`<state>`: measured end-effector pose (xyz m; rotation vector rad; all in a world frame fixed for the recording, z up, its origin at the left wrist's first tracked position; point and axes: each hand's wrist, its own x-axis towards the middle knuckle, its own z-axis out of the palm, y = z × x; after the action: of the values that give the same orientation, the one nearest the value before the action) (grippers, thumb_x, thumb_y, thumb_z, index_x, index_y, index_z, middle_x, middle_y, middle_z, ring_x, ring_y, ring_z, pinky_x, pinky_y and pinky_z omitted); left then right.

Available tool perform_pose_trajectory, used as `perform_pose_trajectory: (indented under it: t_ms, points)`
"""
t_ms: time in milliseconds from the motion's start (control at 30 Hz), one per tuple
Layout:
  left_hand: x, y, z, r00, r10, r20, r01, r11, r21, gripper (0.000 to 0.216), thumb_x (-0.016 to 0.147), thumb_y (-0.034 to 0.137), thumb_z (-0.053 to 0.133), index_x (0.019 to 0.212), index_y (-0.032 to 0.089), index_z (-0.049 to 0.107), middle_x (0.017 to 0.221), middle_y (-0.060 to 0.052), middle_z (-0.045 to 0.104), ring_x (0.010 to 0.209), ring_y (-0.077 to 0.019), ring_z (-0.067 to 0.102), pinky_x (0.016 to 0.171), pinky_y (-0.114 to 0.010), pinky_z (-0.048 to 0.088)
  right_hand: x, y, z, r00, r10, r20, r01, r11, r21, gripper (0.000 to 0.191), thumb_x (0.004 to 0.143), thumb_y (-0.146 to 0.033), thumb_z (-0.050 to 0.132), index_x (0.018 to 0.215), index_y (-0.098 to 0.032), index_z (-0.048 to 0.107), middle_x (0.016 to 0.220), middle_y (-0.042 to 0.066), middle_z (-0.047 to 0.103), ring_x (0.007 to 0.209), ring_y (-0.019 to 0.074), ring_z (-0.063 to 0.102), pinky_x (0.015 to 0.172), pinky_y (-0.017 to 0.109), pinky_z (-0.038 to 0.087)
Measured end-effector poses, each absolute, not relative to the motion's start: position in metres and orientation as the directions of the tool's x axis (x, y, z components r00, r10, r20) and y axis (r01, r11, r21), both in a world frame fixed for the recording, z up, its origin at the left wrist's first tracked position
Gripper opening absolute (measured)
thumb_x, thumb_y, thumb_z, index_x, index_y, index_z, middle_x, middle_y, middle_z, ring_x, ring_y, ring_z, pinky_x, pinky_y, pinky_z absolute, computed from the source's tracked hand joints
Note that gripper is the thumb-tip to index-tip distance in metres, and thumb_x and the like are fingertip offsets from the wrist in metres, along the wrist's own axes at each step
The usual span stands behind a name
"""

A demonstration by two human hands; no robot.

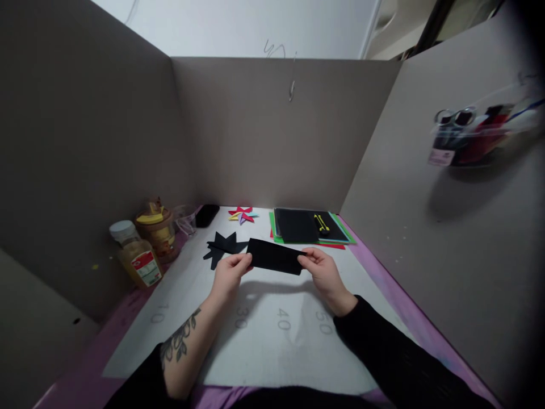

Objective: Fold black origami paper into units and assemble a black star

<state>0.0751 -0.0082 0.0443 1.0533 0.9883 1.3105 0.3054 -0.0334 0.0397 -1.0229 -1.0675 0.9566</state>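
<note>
A black paper rectangle (275, 257) is stretched between my two hands, just above the white mat. My left hand (232, 270) pinches its left end between thumb and fingers. At the right end, my right hand (321, 270) grips the edge in the same way. Behind my left hand lie black pointed paper shapes (221, 247), some overlapping. Farther back is a small cluster of coloured paper points (243, 215) in red, yellow, purple and light blue. Beyond my right hand rests a stack of coloured paper sheets (293, 224), black on top, with a yellow and black cutter (322, 224) on it.
Along the left wall stand a bottle with a white lid (137, 255), a brown and yellow cup (157, 230) and a clear plastic cup (184, 218). Near them lies a black phone-like object (208, 216). Grey panels enclose three sides; a holder with scissors (455, 119) hangs on the right one.
</note>
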Motion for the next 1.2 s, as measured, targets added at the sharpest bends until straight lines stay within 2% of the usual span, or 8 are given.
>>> perform_pose_trajectory:
  t_ms: [267, 567, 900, 1200]
  points:
    - [0.072, -0.006, 0.043, -0.162, 0.973, 0.163, -0.205, -0.195, 0.959, 0.027, 0.060, 0.039, 0.078, 0.063, 0.014, 0.070, 0.068, -0.004, 0.068, 0.065, -0.0152, 0.060, 0.062, -0.027, 0.049, 0.297, -0.036, 0.038, 0.214, 0.955, 0.207, -0.258, 0.260, -0.930, 0.024, 0.063, -0.029, 0.078, 0.079, -0.018, 0.064, 0.061, -0.003, 0.061, 0.056, 0.0113, 0.052, 0.057, 0.025, 0.040]
    - [0.071, -0.009, 0.046, -0.271, 0.927, 0.257, -0.105, -0.294, 0.950, 0.024, 0.058, 0.035, 0.079, 0.054, 0.017, 0.064, 0.073, -0.005, 0.069, 0.072, -0.0186, 0.062, 0.068, -0.029, 0.048, 0.295, -0.041, 0.042, 0.212, 0.958, 0.193, -0.238, 0.243, -0.941, 0.025, 0.062, -0.030, 0.078, 0.078, -0.018, 0.064, 0.061, -0.002, 0.059, 0.056, 0.0123, 0.051, 0.057, 0.027, 0.040]
    - [0.069, -0.010, 0.049, -0.286, 0.916, 0.280, -0.109, -0.321, 0.941, 0.029, 0.058, 0.034, 0.079, 0.049, 0.018, 0.056, 0.069, -0.004, 0.066, 0.070, -0.0180, 0.061, 0.069, -0.030, 0.049, 0.291, -0.043, 0.044, 0.219, 0.955, 0.201, -0.252, 0.254, -0.934, 0.026, 0.060, -0.031, 0.079, 0.075, -0.019, 0.061, 0.059, -0.003, 0.057, 0.054, 0.0119, 0.050, 0.054, 0.026, 0.039]
    - [0.069, -0.010, 0.048, -0.267, 0.921, 0.285, -0.133, -0.328, 0.935, 0.028, 0.057, 0.032, 0.079, 0.050, 0.018, 0.056, 0.070, -0.003, 0.066, 0.068, -0.0163, 0.060, 0.065, -0.028, 0.047, 0.291, -0.040, 0.042, 0.208, 0.958, 0.199, -0.280, 0.253, -0.926, 0.024, 0.061, -0.028, 0.079, 0.075, -0.019, 0.061, 0.058, -0.004, 0.057, 0.053, 0.0101, 0.048, 0.054, 0.024, 0.037]
